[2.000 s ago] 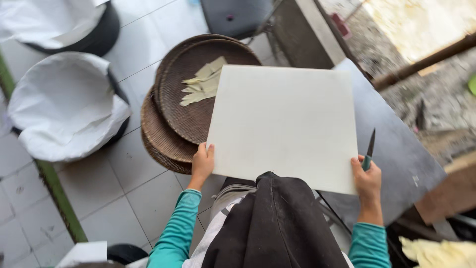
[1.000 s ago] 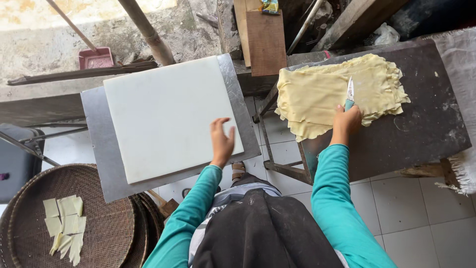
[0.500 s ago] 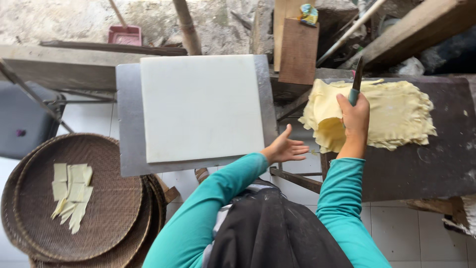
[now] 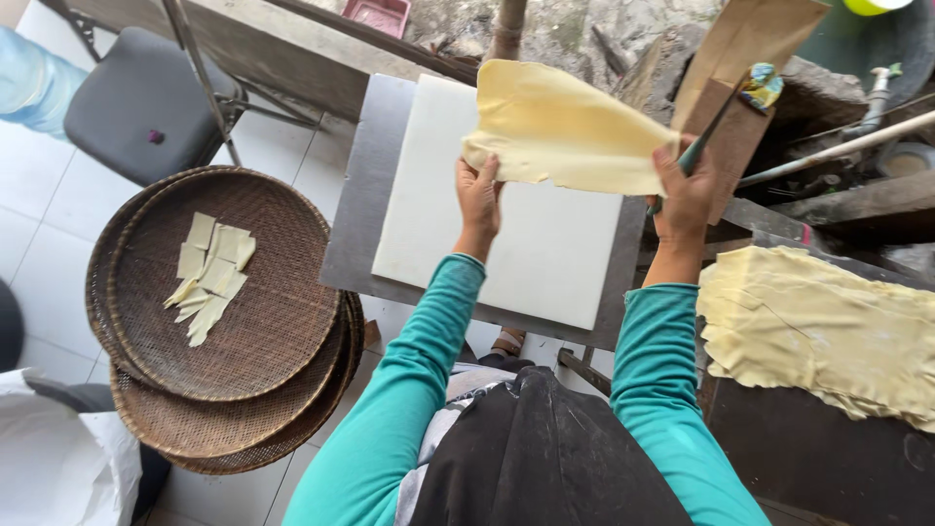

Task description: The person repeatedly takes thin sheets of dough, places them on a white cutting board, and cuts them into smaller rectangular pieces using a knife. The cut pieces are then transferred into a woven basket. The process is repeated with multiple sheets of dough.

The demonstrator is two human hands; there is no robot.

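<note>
A thin pale yellow dough sheet [image 4: 565, 127] hangs in the air over the white cutting board [image 4: 506, 239]. My left hand [image 4: 478, 195] grips its left lower edge. My right hand [image 4: 684, 190] grips its right edge and also holds a knife [image 4: 706, 131] with a green handle, blade pointing up. The board lies on a grey metal table [image 4: 362, 185]. A stack of several more dough sheets [image 4: 818, 326] lies on the dark table at the right.
Stacked round woven trays [image 4: 234, 390] stand at the left, the top one holding several cut dough strips [image 4: 209, 273]. A dark chair [image 4: 136, 102] is at the upper left, a white sack [image 4: 58, 458] at the lower left. Wooden planks [image 4: 740, 58] lean behind the board.
Both hands have lifted one dough sheet off the stack at the right and carried it left over the white board. My view has turned left.
</note>
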